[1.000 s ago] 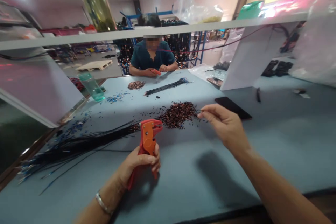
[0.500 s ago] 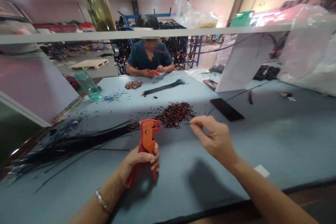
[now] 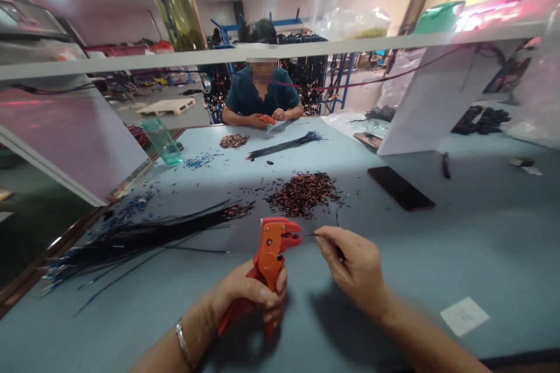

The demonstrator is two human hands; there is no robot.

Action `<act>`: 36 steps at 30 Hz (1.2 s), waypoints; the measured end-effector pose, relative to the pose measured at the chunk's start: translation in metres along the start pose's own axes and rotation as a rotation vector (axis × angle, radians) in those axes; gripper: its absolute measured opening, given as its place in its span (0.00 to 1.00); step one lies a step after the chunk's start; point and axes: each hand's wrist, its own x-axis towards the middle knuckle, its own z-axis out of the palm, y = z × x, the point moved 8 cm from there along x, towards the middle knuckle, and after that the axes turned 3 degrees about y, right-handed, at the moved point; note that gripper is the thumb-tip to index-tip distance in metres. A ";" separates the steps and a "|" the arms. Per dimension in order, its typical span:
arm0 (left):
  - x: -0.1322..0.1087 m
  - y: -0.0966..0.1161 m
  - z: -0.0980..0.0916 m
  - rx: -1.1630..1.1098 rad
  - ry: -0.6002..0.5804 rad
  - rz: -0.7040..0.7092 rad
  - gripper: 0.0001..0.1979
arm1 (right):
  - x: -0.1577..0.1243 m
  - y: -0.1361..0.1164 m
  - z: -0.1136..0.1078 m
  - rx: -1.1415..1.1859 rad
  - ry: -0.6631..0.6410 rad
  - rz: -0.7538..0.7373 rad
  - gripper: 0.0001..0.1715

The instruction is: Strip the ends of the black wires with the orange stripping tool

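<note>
My left hand (image 3: 258, 294) is wrapped round the handles of a red and orange wire stripper (image 3: 272, 245), its jaws facing right. Between thumb and fingertips, my right hand (image 3: 352, 256) pinches a thin black wire (image 3: 310, 235), whose short end points left at the jaws, with a small gap between. Part of this wire shows behind the hand. Beyond the tool lies a heap of short black and copper-coloured offcuts (image 3: 301, 193). To the left, a bundle of long black wires (image 3: 157, 233) lies on the table, with blue ends at the far left.
Across the table (image 3: 437, 256) a person (image 3: 262, 93) holds another red tool, near a smaller wire bundle (image 3: 284, 145) and copper bits (image 3: 234, 140). A dark phone (image 3: 400, 187) and a white paper square (image 3: 464, 316) lie right. A shelf (image 3: 306, 48) spans above; a green bottle (image 3: 161, 141) stands left.
My right hand has come lower and nearer my body, bringing the wire end level with the stripper's jaws. The stripper sits slightly lower, and the camera view has turned a little left.
</note>
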 end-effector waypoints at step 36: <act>-0.014 0.046 0.000 1.606 0.497 0.656 0.16 | -0.002 0.033 0.010 0.232 -0.280 0.402 0.11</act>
